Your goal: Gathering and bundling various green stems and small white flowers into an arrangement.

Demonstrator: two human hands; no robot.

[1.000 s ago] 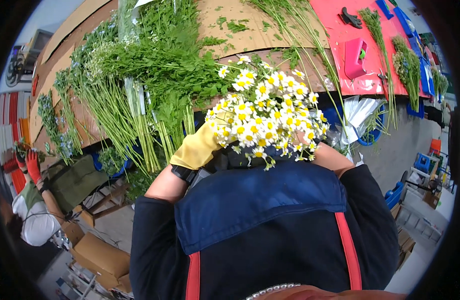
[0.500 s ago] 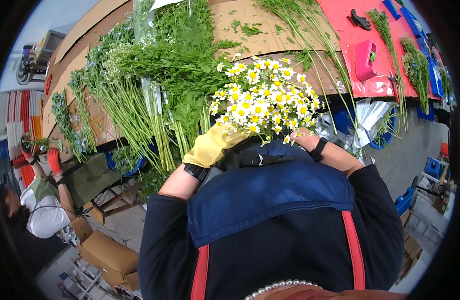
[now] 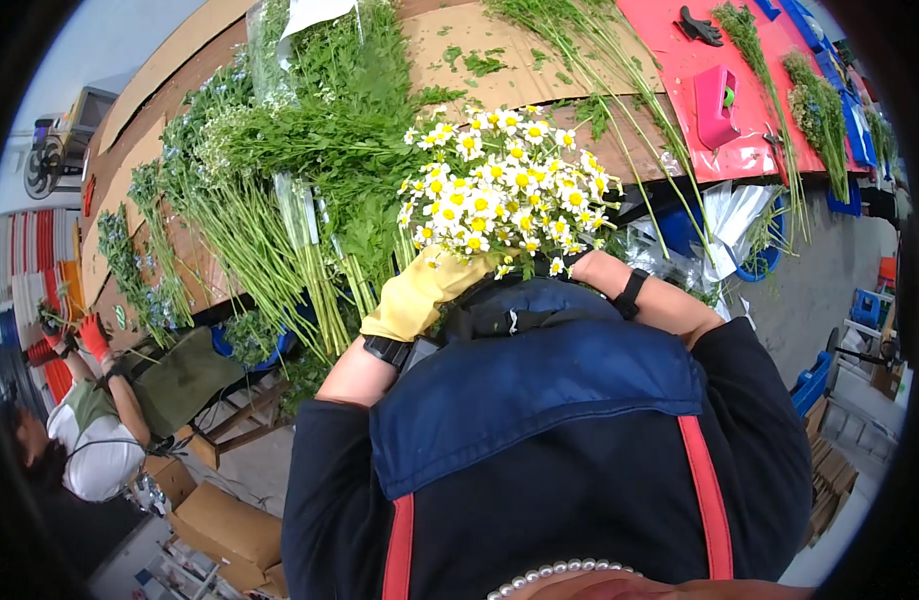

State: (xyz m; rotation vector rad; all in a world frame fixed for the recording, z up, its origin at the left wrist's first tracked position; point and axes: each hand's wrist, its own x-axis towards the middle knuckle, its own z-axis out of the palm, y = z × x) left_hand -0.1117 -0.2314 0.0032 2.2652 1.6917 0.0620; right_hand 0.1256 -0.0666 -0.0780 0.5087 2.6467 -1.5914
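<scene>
A round bunch of white daisy-like flowers with yellow centres (image 3: 500, 190) is held upright in front of my chest, its heads spread out. My left hand (image 3: 430, 290), in a yellow glove, is closed around the stems just below the blooms. My right hand (image 3: 578, 264) reaches in at the bunch's right underside. Flower heads and foliage cover its fingers, so their grip cannot be made out. The lower stems are also out of sight. Beside the bunch on the left, leafy green stems (image 3: 320, 140) lie piled on the table.
Cardboard (image 3: 520, 65) and long loose stems (image 3: 620, 90) lie on the table ahead. On the red cover (image 3: 670, 40) at right are a pink dispenser (image 3: 715, 105) and a black glove (image 3: 700, 27). A co-worker in red gloves (image 3: 95, 338) handles stems at far left.
The flower bunch has shifted a little left. My right hand has slid further in beneath the blooms, and its knuckles are now mostly hidden. My left hand keeps its hold.
</scene>
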